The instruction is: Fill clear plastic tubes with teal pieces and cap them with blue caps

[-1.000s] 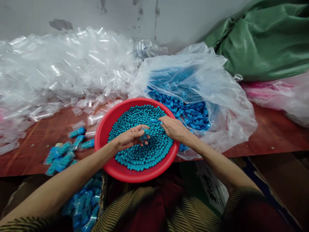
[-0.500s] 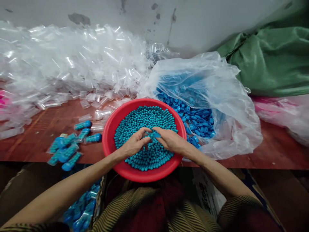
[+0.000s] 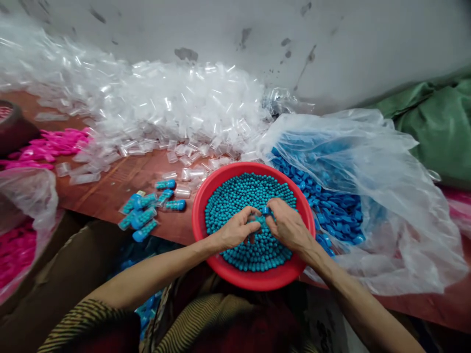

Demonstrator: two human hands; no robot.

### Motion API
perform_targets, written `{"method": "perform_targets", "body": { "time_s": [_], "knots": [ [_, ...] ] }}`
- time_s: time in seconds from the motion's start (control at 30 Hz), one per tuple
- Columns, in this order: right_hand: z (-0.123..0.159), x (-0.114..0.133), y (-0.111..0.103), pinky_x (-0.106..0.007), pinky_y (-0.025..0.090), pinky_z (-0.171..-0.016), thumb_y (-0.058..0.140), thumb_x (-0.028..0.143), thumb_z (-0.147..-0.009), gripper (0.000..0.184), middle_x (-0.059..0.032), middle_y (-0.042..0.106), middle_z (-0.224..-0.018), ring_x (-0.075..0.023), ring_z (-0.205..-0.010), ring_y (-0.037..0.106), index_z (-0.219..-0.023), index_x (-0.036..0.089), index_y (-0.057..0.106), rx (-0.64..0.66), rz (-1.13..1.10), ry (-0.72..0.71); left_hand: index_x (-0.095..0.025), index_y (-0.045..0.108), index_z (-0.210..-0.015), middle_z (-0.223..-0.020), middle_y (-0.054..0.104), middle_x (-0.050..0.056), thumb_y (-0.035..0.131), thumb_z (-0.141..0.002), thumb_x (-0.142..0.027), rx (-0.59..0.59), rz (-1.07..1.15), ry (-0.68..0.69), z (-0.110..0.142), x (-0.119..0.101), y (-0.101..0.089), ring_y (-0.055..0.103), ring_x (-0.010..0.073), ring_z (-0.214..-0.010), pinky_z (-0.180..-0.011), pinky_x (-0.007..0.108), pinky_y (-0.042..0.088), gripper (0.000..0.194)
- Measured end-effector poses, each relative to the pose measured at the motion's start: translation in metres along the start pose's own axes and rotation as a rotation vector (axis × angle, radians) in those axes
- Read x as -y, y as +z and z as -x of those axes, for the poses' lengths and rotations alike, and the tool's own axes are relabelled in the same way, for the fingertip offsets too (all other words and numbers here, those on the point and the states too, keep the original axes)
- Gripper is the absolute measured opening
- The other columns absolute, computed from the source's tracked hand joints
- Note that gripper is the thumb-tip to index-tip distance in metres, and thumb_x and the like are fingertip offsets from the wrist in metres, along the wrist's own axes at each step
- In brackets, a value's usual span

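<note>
A red plastic basin full of small teal beads stands at the table's front edge. Above the beads, my left hand has thumb and fingers closed around a small clear plastic tube, much of it hidden by the fingers. My right hand pinches a small blue cap close to the tube's end; whether the two touch I cannot tell. Several bead-filled tubes with blue caps lie left of the basin, beside a few clear tubes.
A large heap of clear tubes lines the wall. On the right, a translucent bag spills blue caps beside the basin. Pink pieces and a dark bowl sit at left. A cardboard box stands below the table edge.
The view has swung left, bringing the pink pieces and bowl into sight. My right hand has turned, and the blue cap now shows at its fingertips. Both hands remain over the basin.
</note>
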State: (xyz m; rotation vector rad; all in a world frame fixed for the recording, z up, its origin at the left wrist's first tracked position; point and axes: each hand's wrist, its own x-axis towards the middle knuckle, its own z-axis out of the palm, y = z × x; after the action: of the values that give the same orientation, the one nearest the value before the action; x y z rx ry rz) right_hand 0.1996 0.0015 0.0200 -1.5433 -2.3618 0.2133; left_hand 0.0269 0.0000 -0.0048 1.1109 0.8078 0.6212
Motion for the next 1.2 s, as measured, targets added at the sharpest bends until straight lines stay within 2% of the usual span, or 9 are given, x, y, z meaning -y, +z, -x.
{"method": "perform_targets", "body": {
  "time_s": [0.13,0.23,0.3,0.43,0.57,0.73,1.0,1.07,1.2],
  "knots": [
    [0.003,0.003,0.001,-0.026,0.044,-0.062,0.036,0.015,-0.086,0.033,-0.0096,0.068,-0.083,-0.0184,-0.070,0.062,-0.112,0.011,0.055,0.256,-0.087,-0.069,-0.018,0.043,-0.093,-0.063,0.047,-0.008,0.052,-0.077,-0.025,-0.026,0.008,-0.005,0.002,0.002,-0.004,0.046,0.0048,-0.039,-0.037,0.018,0.032,0.020],
    [0.007,0.000,-0.006,-0.028,0.047,-0.072,0.038,0.021,-0.089,0.041,-0.0108,0.069,-0.100,-0.0187,-0.083,0.064,-0.129,0.012,0.047,0.316,-0.277,-0.115,-0.018,0.043,-0.095,-0.064,0.049,-0.007,0.054,-0.076,-0.028,-0.048,0.036,-0.005,0.005,-0.001,-0.008,0.047,0.0051,-0.040,-0.039,0.018,0.034,0.023],
    [0.008,-0.002,-0.010,-0.028,0.047,-0.077,0.040,0.023,-0.090,0.041,-0.0077,0.068,-0.103,-0.0177,-0.089,0.064,-0.130,0.016,0.049,0.314,-0.418,-0.111,-0.018,0.044,-0.095,-0.064,0.050,-0.007,0.056,-0.076,-0.031,-0.048,0.041,-0.004,0.007,-0.004,-0.010,0.049,0.0055,-0.042,-0.040,0.018,0.035,0.026],
    [0.010,-0.002,-0.006,-0.026,0.048,-0.076,0.049,0.029,-0.088,0.031,-0.0021,0.070,-0.095,-0.0155,-0.085,0.064,-0.114,0.021,0.063,0.183,-0.674,0.035,-0.018,0.044,-0.097,-0.067,0.054,-0.005,0.058,-0.075,-0.034,-0.036,0.041,-0.013,0.007,-0.005,-0.011,0.050,0.0058,-0.044,-0.041,0.019,0.036,0.031],
    [0.014,0.001,0.003,-0.026,0.047,-0.068,0.060,0.032,-0.082,0.027,-0.0028,0.068,-0.082,-0.0143,-0.073,0.060,-0.104,0.019,0.068,-0.032,-0.646,0.109,-0.018,0.042,-0.103,-0.069,0.055,-0.005,0.059,-0.075,-0.034,-0.016,0.004,0.010,0.006,-0.002,-0.010,0.051,0.0061,-0.045,-0.042,0.019,0.038,0.036],
    [0.021,0.007,0.012,-0.027,0.047,-0.073,0.049,0.026,-0.088,0.028,-0.0032,0.066,-0.088,-0.0130,-0.077,0.058,-0.109,0.020,0.065,-0.047,-0.725,0.086,-0.017,0.042,-0.115,-0.068,0.052,-0.006,0.057,-0.077,-0.031,-0.042,-0.028,0.027,0.007,-0.002,-0.008,0.050,0.0052,-0.045,-0.041,0.018,0.038,0.043],
    [0.020,0.019,0.020,-0.021,0.043,-0.045,0.058,0.036,-0.079,0.024,0.0037,0.054,-0.059,-0.0084,-0.047,0.048,-0.091,0.018,0.068,-0.092,-1.028,0.456,-0.016,0.040,-0.126,-0.069,0.054,-0.004,0.059,-0.076,-0.030,-0.037,-0.045,0.007,0.006,-0.005,-0.004,0.052,0.0068,-0.045,-0.038,0.018,0.037,0.056],
    [0.021,0.022,0.020,-0.022,0.044,-0.046,0.059,0.036,-0.079,0.023,0.0029,0.055,-0.059,-0.0094,-0.049,0.050,-0.088,0.017,0.070,-0.124,-0.988,0.449,-0.015,0.039,-0.128,-0.068,0.054,-0.004,0.059,-0.075,-0.030,-0.045,-0.051,0.012,0.007,-0.006,-0.003,0.052,0.0076,-0.046,-0.038,0.018,0.038,0.058],
    [0.024,0.024,0.019,-0.025,0.046,-0.059,0.054,0.032,-0.084,0.023,-0.0011,0.060,-0.066,-0.0121,-0.061,0.055,-0.088,0.017,0.071,-0.217,-0.771,0.308,-0.015,0.039,-0.130,-0.062,0.050,-0.006,0.058,-0.076,-0.029,-0.105,-0.049,0.038,0.009,-0.005,-0.001,0.051,0.0073,-0.044,-0.039,0.018,0.038,0.060]
  ]
}}
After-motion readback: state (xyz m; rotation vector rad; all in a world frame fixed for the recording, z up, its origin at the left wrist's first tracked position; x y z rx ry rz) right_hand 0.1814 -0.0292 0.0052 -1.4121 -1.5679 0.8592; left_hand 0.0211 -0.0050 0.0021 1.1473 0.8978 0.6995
